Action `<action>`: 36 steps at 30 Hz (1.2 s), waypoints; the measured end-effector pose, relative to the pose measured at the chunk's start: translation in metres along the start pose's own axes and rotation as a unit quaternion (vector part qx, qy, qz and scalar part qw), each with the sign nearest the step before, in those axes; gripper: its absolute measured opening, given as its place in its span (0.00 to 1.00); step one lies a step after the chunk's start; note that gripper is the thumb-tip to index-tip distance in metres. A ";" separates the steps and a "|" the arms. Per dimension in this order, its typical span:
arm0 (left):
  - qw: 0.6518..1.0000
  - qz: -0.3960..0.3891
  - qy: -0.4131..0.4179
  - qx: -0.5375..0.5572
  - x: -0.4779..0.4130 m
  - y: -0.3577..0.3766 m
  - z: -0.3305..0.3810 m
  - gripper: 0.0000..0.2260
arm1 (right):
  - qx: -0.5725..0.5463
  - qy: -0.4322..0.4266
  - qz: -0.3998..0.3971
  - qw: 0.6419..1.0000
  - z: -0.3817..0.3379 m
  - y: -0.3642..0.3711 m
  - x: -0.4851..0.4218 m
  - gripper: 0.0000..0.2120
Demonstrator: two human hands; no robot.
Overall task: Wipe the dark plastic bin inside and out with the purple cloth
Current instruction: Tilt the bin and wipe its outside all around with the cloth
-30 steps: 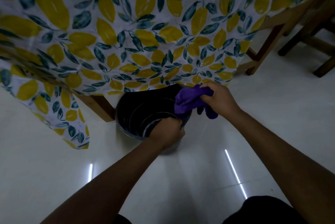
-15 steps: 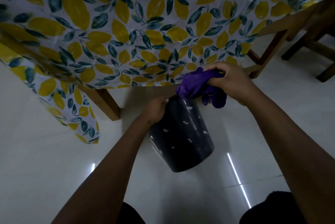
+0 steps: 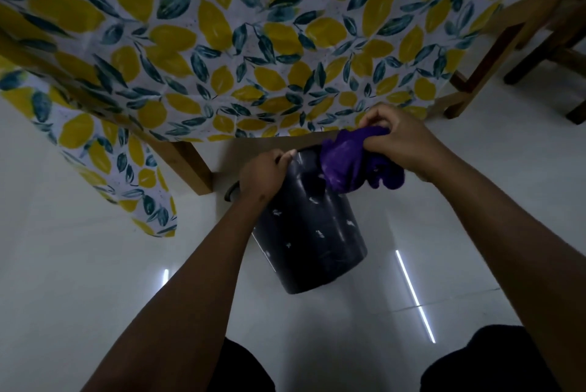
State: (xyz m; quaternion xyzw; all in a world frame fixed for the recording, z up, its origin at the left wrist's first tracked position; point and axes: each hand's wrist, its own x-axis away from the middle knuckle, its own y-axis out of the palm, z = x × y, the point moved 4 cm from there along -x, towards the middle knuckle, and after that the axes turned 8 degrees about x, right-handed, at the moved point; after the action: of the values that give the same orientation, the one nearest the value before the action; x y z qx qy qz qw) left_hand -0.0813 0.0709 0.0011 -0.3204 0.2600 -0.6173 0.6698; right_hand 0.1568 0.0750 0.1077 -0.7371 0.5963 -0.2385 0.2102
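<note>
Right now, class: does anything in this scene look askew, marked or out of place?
The dark bin is tipped, base toward the camera, gripped at its rim by the left hand. Pale flecks dot its outer wall. The right hand presses the purple cloth there.

Bin point(image 3: 309, 233) mouth faces away; inside not visible. Left hand point(image 3: 261, 174) covers part of the rim; cloth point(image 3: 344, 163) covers the far right wall. Tablecloth point(image 3: 222, 42) cut off at top edge, hiding the tabletop.
</note>
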 end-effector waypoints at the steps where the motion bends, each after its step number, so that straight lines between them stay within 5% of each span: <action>1: 1.000 0.013 0.014 -0.009 -0.001 -0.004 0.006 0.21 | 0.024 -0.008 0.003 1.000 0.001 0.011 0.000 0.13; 7: 0.998 0.024 0.051 0.017 0.002 -0.013 0.029 0.22 | 0.095 -0.045 0.112 0.988 0.019 0.042 0.000 0.17; 12: 0.994 0.048 0.052 0.078 0.004 -0.022 0.024 0.22 | 0.136 -0.088 -0.024 0.987 0.012 0.065 0.015 0.36; 14: 0.993 0.054 0.064 0.087 0.004 -0.024 0.022 0.22 | 0.176 -0.140 -0.019 0.974 0.009 0.069 0.019 0.40; 22: 0.991 0.057 0.090 0.086 0.006 -0.027 0.032 0.21 | 0.071 -0.080 0.093 0.990 0.026 0.054 0.002 0.32; 31: 0.989 0.050 0.063 0.121 0.003 -0.028 0.023 0.22 | 0.288 -0.191 0.077 0.935 0.004 0.093 0.050 0.32; 36: 0.987 0.051 0.080 0.131 0.001 -0.030 0.039 0.22 | 0.178 -0.130 0.113 0.969 0.019 0.059 0.020 0.31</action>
State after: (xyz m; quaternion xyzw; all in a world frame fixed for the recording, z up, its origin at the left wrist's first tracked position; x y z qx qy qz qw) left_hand -0.0719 0.0730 0.0489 -0.1660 0.2453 -0.6350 0.7135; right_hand 0.1254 0.0437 0.0593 -0.6403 0.5911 -0.2175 0.4397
